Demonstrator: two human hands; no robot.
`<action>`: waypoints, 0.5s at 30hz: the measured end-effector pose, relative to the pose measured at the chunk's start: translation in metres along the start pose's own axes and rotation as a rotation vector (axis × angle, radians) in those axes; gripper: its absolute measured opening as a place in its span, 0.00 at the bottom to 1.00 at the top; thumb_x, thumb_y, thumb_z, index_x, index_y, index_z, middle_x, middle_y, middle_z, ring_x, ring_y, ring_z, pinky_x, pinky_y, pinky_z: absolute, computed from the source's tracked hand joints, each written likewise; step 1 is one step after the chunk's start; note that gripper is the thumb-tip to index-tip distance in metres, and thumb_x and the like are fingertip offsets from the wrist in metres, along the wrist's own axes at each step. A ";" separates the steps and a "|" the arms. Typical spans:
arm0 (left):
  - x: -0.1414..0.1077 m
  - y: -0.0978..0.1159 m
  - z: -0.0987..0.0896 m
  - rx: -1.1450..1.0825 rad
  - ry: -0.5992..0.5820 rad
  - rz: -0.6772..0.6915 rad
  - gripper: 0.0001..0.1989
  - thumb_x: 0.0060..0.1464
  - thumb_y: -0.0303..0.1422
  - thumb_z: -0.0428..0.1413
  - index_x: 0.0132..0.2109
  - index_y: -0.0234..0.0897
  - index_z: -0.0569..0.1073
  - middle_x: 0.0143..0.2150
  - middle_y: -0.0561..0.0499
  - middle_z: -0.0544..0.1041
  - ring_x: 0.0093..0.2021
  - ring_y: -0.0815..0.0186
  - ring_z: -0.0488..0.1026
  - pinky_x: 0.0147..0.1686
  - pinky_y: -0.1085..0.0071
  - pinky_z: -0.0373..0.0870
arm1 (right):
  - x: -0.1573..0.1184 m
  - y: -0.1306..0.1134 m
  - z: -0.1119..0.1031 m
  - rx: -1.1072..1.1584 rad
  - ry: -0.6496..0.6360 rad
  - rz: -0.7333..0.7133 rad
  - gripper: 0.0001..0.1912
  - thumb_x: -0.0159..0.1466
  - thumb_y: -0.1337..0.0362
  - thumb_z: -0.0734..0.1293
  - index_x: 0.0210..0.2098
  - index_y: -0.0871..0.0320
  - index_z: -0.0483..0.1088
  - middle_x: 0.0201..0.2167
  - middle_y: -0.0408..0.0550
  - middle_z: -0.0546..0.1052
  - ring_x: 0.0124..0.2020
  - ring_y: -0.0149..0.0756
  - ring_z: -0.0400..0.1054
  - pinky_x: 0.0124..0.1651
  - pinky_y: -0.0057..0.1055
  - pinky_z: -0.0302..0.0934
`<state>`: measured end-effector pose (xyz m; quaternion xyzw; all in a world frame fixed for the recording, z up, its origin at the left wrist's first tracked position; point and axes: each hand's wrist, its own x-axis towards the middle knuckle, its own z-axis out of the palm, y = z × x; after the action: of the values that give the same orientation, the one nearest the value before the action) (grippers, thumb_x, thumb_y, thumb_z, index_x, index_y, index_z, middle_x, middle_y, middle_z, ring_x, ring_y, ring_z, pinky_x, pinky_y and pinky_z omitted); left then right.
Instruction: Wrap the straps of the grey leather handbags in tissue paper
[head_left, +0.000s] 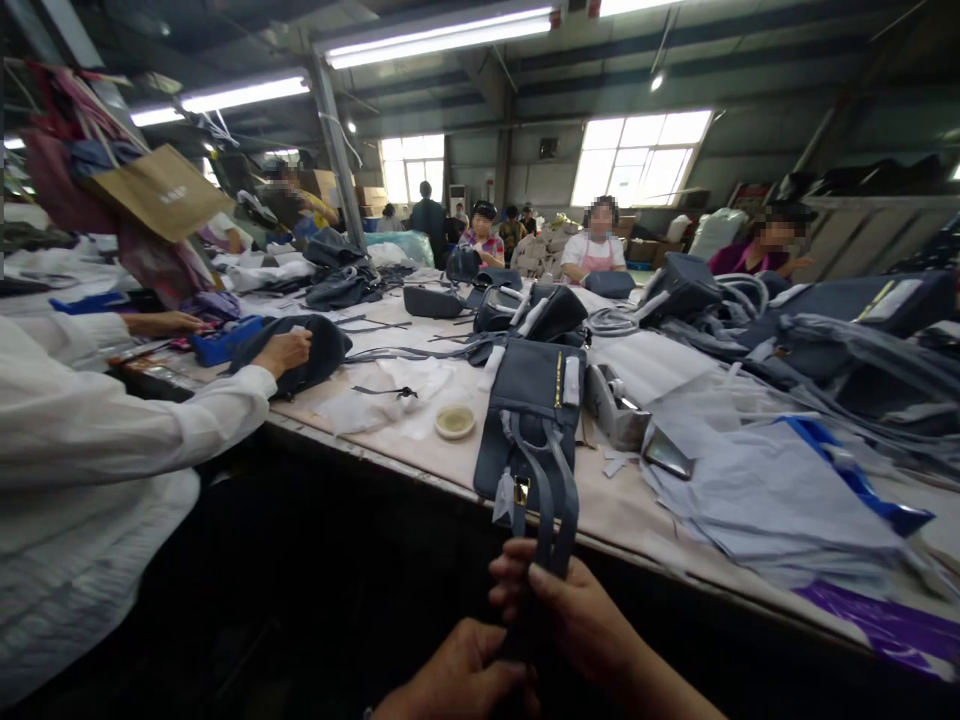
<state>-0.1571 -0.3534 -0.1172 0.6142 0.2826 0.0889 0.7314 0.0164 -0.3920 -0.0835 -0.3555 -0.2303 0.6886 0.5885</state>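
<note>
A dark blue-grey bag (pixel 531 385) with a gold zipper lies at the table's front edge, its long straps (pixel 559 490) hanging over toward me. My right hand (pixel 574 610) is closed around the straps just below the edge. Lower and to the left, my left hand (pixel 465 672) is closed on the dark lower part of the straps. A gold buckle (pixel 521 490) and a small wrapped tag (pixel 504 497) hang beside the straps, above my hands.
A round dish (pixel 454 422), a tape dispenser (pixel 619 410) and white paper sheets (pixel 772 500) lie near the bag. At left, a person in a white sleeve (pixel 150 430) handles another dark bag (pixel 319 350). More people sit across the table.
</note>
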 end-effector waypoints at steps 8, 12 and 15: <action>-0.018 0.017 -0.006 -0.003 0.021 0.034 0.10 0.54 0.33 0.54 0.32 0.35 0.81 0.30 0.49 0.80 0.30 0.65 0.72 0.36 0.71 0.66 | 0.002 -0.043 0.002 0.041 0.328 -0.187 0.16 0.57 0.57 0.75 0.43 0.55 0.77 0.41 0.54 0.82 0.38 0.47 0.78 0.46 0.48 0.70; -0.021 0.015 -0.006 0.016 0.114 0.005 0.13 0.56 0.36 0.54 0.31 0.35 0.80 0.26 0.50 0.78 0.25 0.67 0.69 0.30 0.72 0.63 | 0.004 -0.037 0.000 0.010 0.345 -0.233 0.22 0.55 0.55 0.76 0.47 0.53 0.76 0.45 0.54 0.81 0.45 0.50 0.77 0.54 0.51 0.67; -0.022 0.024 -0.004 0.006 0.102 0.030 0.13 0.55 0.38 0.55 0.32 0.36 0.80 0.27 0.49 0.78 0.26 0.66 0.69 0.31 0.71 0.65 | -0.007 0.002 0.006 -0.100 0.234 -0.061 0.22 0.52 0.55 0.78 0.43 0.57 0.78 0.39 0.57 0.83 0.42 0.52 0.77 0.51 0.52 0.68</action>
<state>-0.1724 -0.3554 -0.0884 0.6153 0.3107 0.1300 0.7127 0.0111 -0.3989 -0.0802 -0.4553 -0.2050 0.6119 0.6134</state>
